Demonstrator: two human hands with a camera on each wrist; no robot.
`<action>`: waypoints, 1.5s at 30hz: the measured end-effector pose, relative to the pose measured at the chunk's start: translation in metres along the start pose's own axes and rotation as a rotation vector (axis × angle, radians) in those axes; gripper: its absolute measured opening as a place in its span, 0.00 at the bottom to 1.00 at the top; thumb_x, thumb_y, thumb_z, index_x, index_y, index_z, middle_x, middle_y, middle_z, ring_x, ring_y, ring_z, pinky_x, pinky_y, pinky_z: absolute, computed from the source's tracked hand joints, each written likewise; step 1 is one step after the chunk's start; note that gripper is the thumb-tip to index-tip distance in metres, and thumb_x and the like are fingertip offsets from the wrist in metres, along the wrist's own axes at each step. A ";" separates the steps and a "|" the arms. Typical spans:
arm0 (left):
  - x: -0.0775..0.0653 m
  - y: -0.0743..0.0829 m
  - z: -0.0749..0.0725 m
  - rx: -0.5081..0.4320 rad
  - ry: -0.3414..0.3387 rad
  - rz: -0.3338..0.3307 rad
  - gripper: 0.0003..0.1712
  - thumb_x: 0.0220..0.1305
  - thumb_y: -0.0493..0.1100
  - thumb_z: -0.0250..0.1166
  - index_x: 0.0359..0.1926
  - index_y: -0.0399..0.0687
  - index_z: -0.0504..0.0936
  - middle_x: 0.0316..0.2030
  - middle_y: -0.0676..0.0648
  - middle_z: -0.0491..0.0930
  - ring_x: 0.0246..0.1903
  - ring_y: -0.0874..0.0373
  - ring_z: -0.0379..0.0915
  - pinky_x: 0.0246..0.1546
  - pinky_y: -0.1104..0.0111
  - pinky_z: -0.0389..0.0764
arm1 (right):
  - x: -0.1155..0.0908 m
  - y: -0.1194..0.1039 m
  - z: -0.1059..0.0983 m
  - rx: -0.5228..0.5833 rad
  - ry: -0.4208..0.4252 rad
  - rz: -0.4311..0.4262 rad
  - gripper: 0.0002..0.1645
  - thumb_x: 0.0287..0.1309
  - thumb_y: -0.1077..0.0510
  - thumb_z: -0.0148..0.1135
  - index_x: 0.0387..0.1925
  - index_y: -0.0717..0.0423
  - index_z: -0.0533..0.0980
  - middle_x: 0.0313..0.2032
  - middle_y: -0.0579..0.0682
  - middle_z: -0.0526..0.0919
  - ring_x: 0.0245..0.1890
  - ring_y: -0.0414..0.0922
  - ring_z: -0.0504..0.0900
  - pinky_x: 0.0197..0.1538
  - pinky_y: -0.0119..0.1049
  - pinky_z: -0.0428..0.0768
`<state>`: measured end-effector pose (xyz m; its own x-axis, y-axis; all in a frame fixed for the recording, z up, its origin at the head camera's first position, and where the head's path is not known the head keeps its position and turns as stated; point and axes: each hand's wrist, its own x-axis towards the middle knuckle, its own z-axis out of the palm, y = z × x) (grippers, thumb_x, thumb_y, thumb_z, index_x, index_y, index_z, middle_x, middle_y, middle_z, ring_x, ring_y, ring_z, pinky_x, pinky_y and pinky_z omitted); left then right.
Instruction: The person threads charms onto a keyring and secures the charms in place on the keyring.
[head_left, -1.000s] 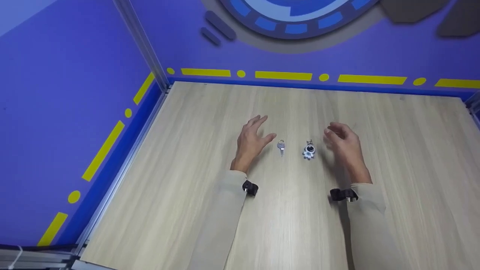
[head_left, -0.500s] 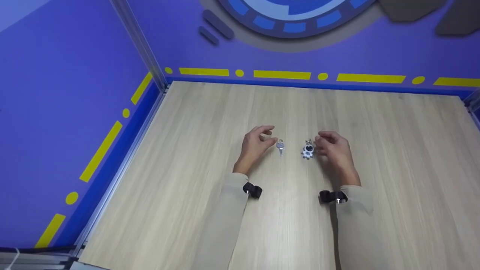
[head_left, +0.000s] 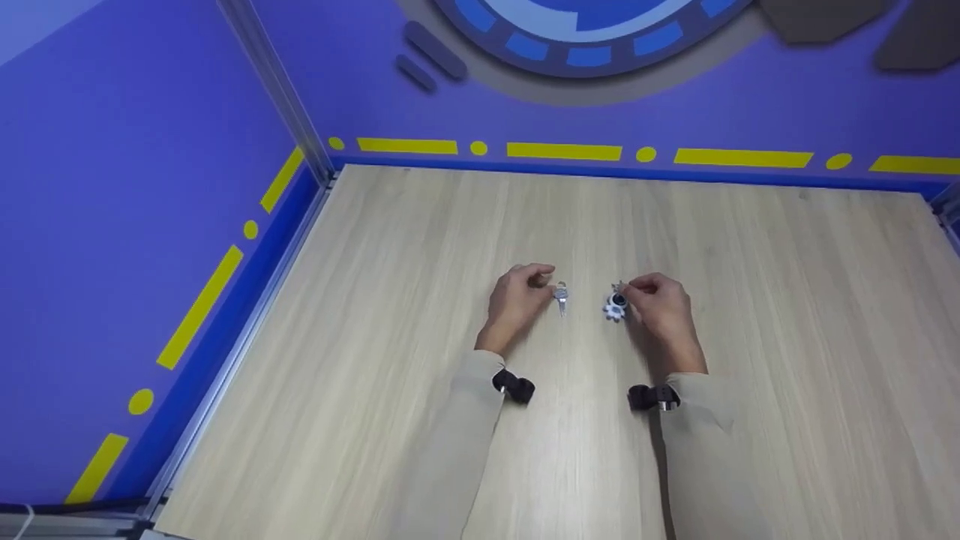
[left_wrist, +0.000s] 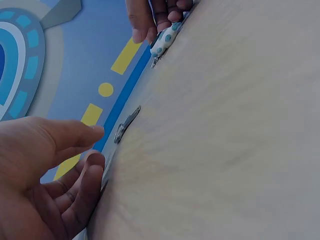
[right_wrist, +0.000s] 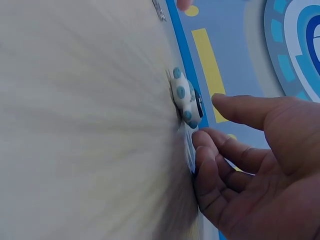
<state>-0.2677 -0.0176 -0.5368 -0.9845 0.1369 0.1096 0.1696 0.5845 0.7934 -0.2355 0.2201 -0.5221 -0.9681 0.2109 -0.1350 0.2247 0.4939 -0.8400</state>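
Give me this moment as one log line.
left hand: beside key | right hand: at keychain, grip unclear | key, keychain: apart, on table

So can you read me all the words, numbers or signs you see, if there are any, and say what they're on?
There are none I can read.
Key: too small to tell if anything is stamped on it.
Astronaut keychain: no letters that I can see.
Wall panel: just shapes, like yellow bars and dots, no writing.
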 end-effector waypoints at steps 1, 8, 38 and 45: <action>0.000 0.001 0.001 0.021 -0.001 -0.013 0.19 0.68 0.41 0.74 0.59 0.49 0.89 0.42 0.53 0.85 0.43 0.62 0.78 0.46 0.71 0.79 | 0.000 0.000 0.001 0.000 0.001 0.001 0.22 0.71 0.53 0.67 0.54 0.68 0.79 0.43 0.57 0.81 0.36 0.45 0.77 0.33 0.30 0.76; -0.004 0.003 0.005 0.128 -0.040 -0.073 0.20 0.71 0.51 0.71 0.62 0.60 0.88 0.40 0.57 0.83 0.39 0.64 0.76 0.40 0.67 0.78 | -0.004 -0.002 0.009 -0.060 -0.015 0.023 0.26 0.69 0.52 0.71 0.54 0.70 0.75 0.45 0.60 0.81 0.40 0.50 0.77 0.37 0.36 0.76; 0.001 0.011 0.005 0.171 -0.104 -0.129 0.08 0.67 0.47 0.73 0.45 0.54 0.87 0.38 0.58 0.81 0.40 0.62 0.78 0.43 0.67 0.77 | 0.001 0.006 -0.011 -0.126 -0.148 -0.141 0.16 0.58 0.72 0.63 0.49 0.72 0.82 0.37 0.60 0.84 0.24 0.40 0.79 0.25 0.29 0.75; -0.001 0.010 0.003 0.165 -0.100 -0.114 0.08 0.68 0.49 0.76 0.42 0.53 0.86 0.37 0.57 0.80 0.37 0.63 0.76 0.41 0.69 0.76 | 0.000 0.007 -0.007 -0.111 -0.082 -0.148 0.11 0.63 0.65 0.70 0.44 0.68 0.82 0.35 0.56 0.83 0.28 0.42 0.78 0.27 0.28 0.75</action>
<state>-0.2647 -0.0090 -0.5307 -0.9897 0.1367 -0.0415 0.0710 0.7225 0.6877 -0.2329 0.2295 -0.5244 -0.9962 0.0620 -0.0604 0.0857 0.6052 -0.7915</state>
